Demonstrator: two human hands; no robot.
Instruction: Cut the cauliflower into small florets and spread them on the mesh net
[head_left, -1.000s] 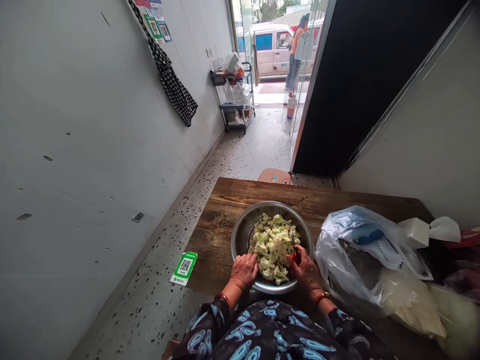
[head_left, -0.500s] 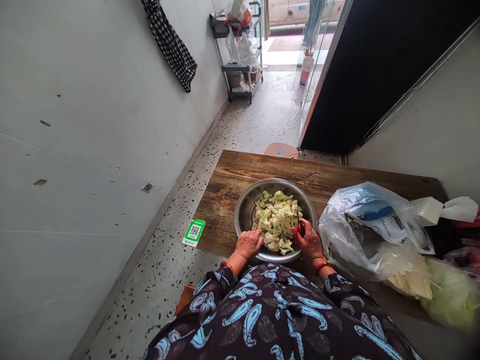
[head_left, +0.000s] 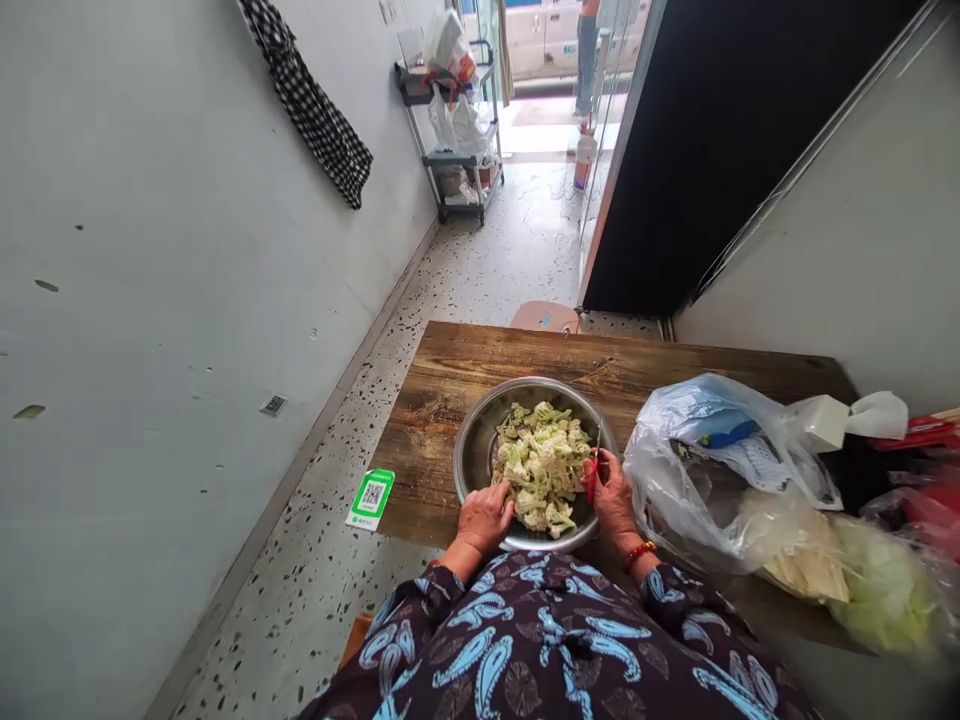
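Note:
A steel bowl (head_left: 474, 465) stands on the wooden table close to my body. Cut cauliflower (head_left: 544, 460) is heaped inside it, pale florets with green stalks. My right hand (head_left: 616, 500) is closed round red-handled scissors (head_left: 593, 482) at the bowl's right side, their blades pointing away from me over the rim area. On the left, my left hand (head_left: 486, 515) reaches over the near rim, its fingers curled together against the cauliflower at the edge of the heap. The fingertips are partly hidden among the pieces.
To the right on the wooden table (head_left: 480, 350) lie a clear plastic bag (head_left: 652, 480), a white tissue pack (head_left: 825, 422) and a bag of pale green vegetable (head_left: 885, 590). A green QR card (head_left: 371, 498) sits at the left corner. Beyond are a pink stool (head_left: 545, 316) and a cart (head_left: 457, 158).
The whole view has shifted, so the table and bowl sit lower and further left. Both hands stay at the bowl, and the scissors remain in my right hand.

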